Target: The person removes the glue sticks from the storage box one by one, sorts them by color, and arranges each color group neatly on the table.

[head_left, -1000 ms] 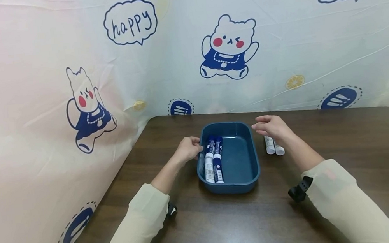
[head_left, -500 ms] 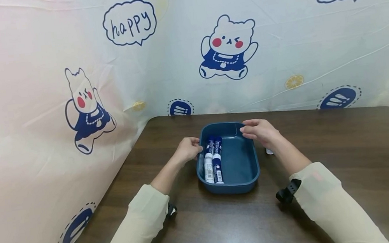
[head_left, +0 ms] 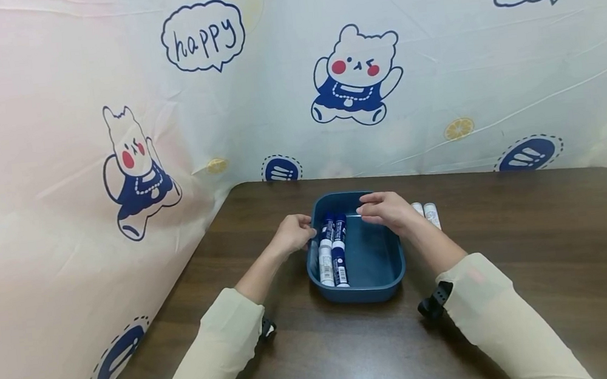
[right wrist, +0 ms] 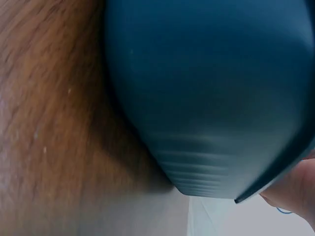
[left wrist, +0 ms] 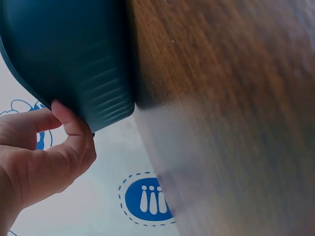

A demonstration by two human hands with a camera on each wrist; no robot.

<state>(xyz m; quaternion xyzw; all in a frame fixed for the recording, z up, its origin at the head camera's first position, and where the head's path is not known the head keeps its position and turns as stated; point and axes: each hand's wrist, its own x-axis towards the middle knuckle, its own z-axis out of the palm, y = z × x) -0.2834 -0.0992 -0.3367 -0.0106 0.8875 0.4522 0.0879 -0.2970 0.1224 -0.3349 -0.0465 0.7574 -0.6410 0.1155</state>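
Note:
A dark blue plastic box (head_left: 374, 256) stands on the table. Several white-and-blue markers (head_left: 339, 265) lie lengthwise along its left side, end to end in two rows. At the left rim, my left hand (head_left: 292, 233) holds the box between thumb and fingers; in the left wrist view its fingertips bend against the rim and outer wall. My right hand (head_left: 388, 212) hovers over the box's right half, fingers loosely extended and nothing visible between them. In the right wrist view the box's outer wall fills most of the picture and only part of that hand shows.
Two white markers (head_left: 431, 216) lie on the brown wooden table (head_left: 528, 241) right of the box, partly behind my right forearm. A light printed curtain (head_left: 283, 94) hangs behind the table and along its left side.
My right hand has moved left, from above the loose markers at the right to over the inside of the box. The left hand and the box have stayed in place.

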